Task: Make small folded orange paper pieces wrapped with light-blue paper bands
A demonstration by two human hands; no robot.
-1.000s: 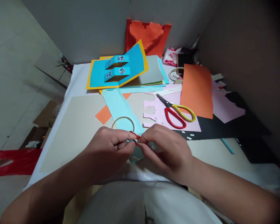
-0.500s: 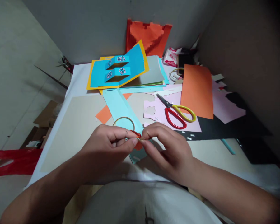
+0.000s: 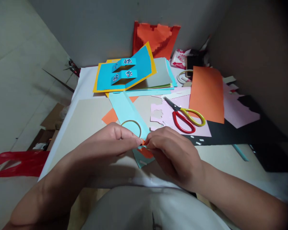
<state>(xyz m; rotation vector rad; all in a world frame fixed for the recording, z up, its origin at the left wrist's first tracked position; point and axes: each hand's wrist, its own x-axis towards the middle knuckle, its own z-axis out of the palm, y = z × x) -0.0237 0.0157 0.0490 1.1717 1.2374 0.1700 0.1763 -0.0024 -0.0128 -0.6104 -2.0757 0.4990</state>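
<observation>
My left hand (image 3: 110, 139) and my right hand (image 3: 176, 153) meet over the front of the table. Both are closed, pinching a small orange paper piece (image 3: 143, 142) between their fingertips. Most of that piece is hidden by the fingers. Just beneath lies another orange bit of paper (image 3: 146, 152), on a darker part of the sheet below. A thin ring, like a tape roll (image 3: 132, 120), shows right behind my left hand. It overlaps a long light-blue paper strip (image 3: 127, 105). Scissors (image 3: 179, 110) with one red and one yellow handle lie beyond my right hand.
A blue and yellow pop-up card (image 3: 103, 81) rests on stacked paper at the back. A red cut-paper card (image 3: 156, 38) leans on the wall. On the right lie an orange sheet (image 3: 206, 95), pink scraps (image 3: 240, 110) and black paper (image 3: 249, 134). A red bag (image 3: 21, 163) is at left.
My fingers have shifted on the orange piece: the left thumb now stretches along the top and the right hand has turned over more. The whole view has moved slightly.
</observation>
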